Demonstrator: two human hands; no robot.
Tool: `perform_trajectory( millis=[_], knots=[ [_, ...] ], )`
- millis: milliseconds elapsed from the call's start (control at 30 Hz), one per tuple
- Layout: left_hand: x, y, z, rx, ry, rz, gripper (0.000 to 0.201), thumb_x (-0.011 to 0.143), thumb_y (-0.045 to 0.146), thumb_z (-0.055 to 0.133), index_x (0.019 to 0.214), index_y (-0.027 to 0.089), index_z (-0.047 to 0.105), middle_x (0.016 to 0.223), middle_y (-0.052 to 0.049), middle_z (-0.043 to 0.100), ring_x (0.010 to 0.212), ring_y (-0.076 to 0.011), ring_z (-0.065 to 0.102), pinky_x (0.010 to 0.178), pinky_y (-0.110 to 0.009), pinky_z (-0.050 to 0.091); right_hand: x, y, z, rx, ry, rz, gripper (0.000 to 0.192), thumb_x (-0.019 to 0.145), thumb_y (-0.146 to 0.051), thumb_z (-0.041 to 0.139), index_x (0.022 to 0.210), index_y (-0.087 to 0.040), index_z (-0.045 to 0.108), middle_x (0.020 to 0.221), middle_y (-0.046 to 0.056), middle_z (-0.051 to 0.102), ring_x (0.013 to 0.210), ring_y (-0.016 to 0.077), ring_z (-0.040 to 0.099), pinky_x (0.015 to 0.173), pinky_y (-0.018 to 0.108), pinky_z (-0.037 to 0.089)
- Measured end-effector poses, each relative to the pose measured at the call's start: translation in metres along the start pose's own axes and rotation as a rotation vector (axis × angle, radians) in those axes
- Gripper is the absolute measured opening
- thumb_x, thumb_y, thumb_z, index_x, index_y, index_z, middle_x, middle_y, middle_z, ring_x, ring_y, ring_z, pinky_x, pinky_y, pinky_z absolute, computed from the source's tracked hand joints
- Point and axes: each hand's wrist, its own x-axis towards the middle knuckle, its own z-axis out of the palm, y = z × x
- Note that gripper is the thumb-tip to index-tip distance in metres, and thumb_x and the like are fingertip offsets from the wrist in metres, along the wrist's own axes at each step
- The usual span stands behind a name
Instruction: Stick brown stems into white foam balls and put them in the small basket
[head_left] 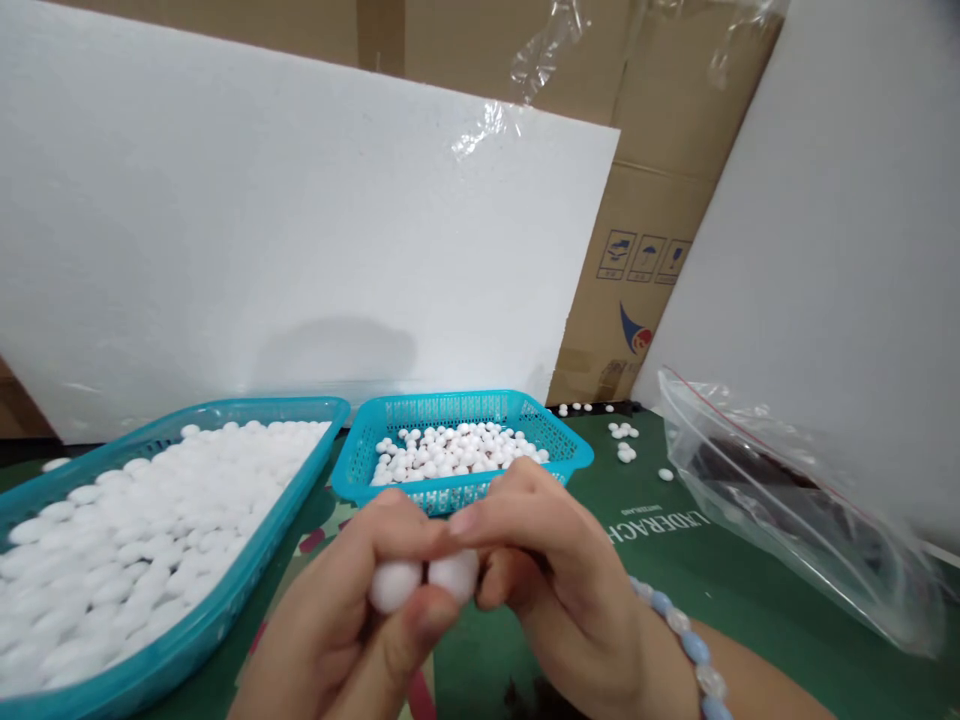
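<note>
My left hand (337,620) and my right hand (555,580) meet at the bottom middle, low over the green mat. Between their fingertips they pinch a white fuzzy oval piece (424,580) that looks pressed into two lobes. A blue and white bead bracelet (686,640) circles my right wrist. Just beyond the hands stands a small teal mesh basket (570,450) with several small white round beads. At the left lies a large teal tray (225,600) heaped with white oval pieces.
A clear zip bag (787,500) with something dark inside lies at the right. Loose white beads (626,450) are scattered on the green mat (675,560). White foam boards (262,250) and cardboard boxes (645,270) close off the back.
</note>
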Motion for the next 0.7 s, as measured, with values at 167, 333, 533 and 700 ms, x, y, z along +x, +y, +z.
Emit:
perform_trajectory(
  millis=[167,333,533,700],
  knots=[
    [0.005,0.004,0.002,-0.048,0.055,-0.095,0.019,0.051,0.038,0.057,0.057,0.02,0.053,0.049,0.002,0.048,0.049,-0.0097,0.043,0.04,-0.017,0.033,0.002,0.007,-0.003,-0.072,-0.043,-0.086,0.023,0.077,-0.022,0.033,0.097,-0.024,0.043,0.068,0.002,0.039,0.062,0.0104,0.039,0.052,0.019,0.038],
    [0.012,0.006,-0.008,0.036,0.137,-0.125,0.017,0.047,0.03,0.062,0.06,0.021,0.054,0.051,0.005,0.049,0.047,-0.0069,0.041,0.041,-0.014,0.032,0.0,0.018,-0.005,0.203,-0.004,0.196,0.034,0.064,-0.001,0.033,0.088,-0.024,0.041,0.075,0.0,0.043,0.06,0.0085,0.04,0.053,0.02,0.039],
    [0.009,0.01,-0.003,0.175,0.08,-0.092,0.01,0.053,0.024,0.057,0.05,0.019,0.048,0.041,0.007,0.042,0.037,-0.0046,0.032,0.035,-0.014,0.024,0.006,0.019,-0.01,0.588,0.061,0.331,0.025,0.071,-0.003,0.029,0.081,-0.022,0.043,0.07,-0.002,0.046,0.057,0.0038,0.047,0.05,0.015,0.04],
    [0.008,0.008,0.003,0.176,0.132,-0.2,0.017,0.046,0.023,0.059,0.048,0.017,0.043,0.044,0.006,0.045,0.045,-0.0077,0.039,0.041,-0.016,0.027,0.005,0.015,-0.013,0.587,0.063,0.36,0.028,0.065,0.001,0.033,0.074,-0.022,0.046,0.067,-0.004,0.045,0.055,0.003,0.044,0.048,0.013,0.037]
  ],
)
